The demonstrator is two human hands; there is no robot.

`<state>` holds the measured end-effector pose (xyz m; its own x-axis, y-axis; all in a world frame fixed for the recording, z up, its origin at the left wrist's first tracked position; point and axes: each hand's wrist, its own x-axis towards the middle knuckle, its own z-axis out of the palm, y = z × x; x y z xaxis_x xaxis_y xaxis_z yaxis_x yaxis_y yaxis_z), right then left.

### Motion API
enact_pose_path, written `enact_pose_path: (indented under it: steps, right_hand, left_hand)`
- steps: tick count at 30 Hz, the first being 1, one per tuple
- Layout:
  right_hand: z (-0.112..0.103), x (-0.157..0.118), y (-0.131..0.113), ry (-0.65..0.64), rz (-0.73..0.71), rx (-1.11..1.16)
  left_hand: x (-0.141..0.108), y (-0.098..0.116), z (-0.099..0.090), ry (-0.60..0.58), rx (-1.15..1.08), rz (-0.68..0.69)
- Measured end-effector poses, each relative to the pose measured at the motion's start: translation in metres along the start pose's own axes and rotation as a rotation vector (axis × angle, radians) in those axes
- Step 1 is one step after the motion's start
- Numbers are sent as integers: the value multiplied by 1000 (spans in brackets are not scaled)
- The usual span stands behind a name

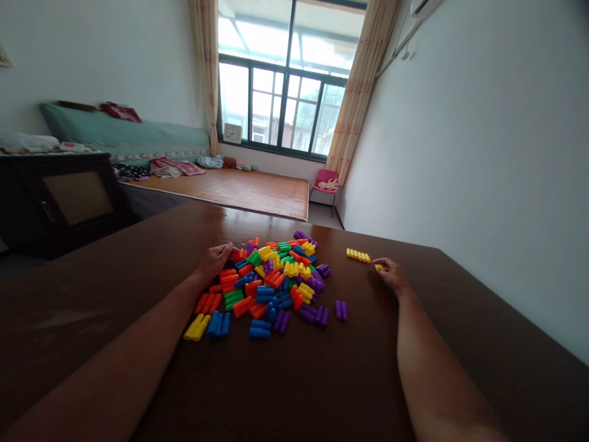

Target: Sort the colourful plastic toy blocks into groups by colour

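A heap of small plastic blocks [267, 294], each made of joined rounded pegs, lies mid-table in orange, yellow, green, blue and purple. My left hand [216, 259] rests at its upper left edge, fingers stretched toward the orange blocks and touching them; its fingertips are partly hidden. To the right of the heap, my right hand [391, 274] pinches a yellow block [379, 268] low over the table. Just beyond that hand, yellow blocks [358, 255] sit in a short row. One purple block [341, 310] lies apart at the heap's right side.
The dark brown table [313, 387] reaches toward a low bed [257, 189] with a mat. A pink chair [326, 182] stands past the far edge, by the window. On the left is a dark cabinet [23, 196]; a white wall [483, 135] runs along the right.
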<state>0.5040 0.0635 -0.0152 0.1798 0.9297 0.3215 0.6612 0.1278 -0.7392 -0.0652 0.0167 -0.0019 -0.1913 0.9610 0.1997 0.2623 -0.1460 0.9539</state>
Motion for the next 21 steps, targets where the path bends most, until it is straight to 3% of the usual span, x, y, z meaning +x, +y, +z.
enact_pose_path:
  steps: [3,5,12,21]
  right_hand:
    - [1,4,10,191,-59,-123]
    - [0,5,15,256,-21,-214]
    - [13,6,16,169,4,-372]
    - [27,11,10,107,-151,-474]
  left_hand:
    - [0,1,0,-9,-9,-3]
    - [-1,2,0,-4,-8,-4]
    - [0,2,0,20,20,8]
    - [0,1,0,7,28,21]
